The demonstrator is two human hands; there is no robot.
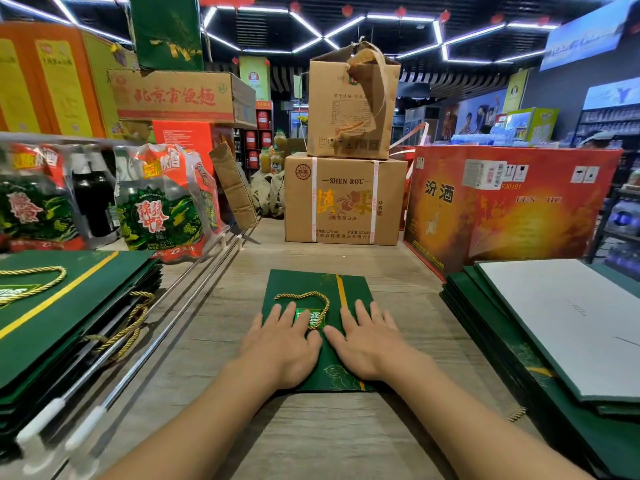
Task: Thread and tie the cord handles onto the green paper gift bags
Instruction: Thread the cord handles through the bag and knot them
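Head view — left hand (280, 344), right hand (367, 341) flat on green bag (294, 280), fingers straight; carton (344, 202) reads "SHEN ROU".

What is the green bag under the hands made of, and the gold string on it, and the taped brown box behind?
The green bag looks like stiff matte paper: it lies flat with sharp edges. The gold string looks like twisted cord, maybe shiny fibre; its spiral strands show. The brown box looks like plain cardboard, with pale tape.

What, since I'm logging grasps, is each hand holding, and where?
Nothing is held: the left hand and right hand lie flat, fingers straight, pressing on the green bag.
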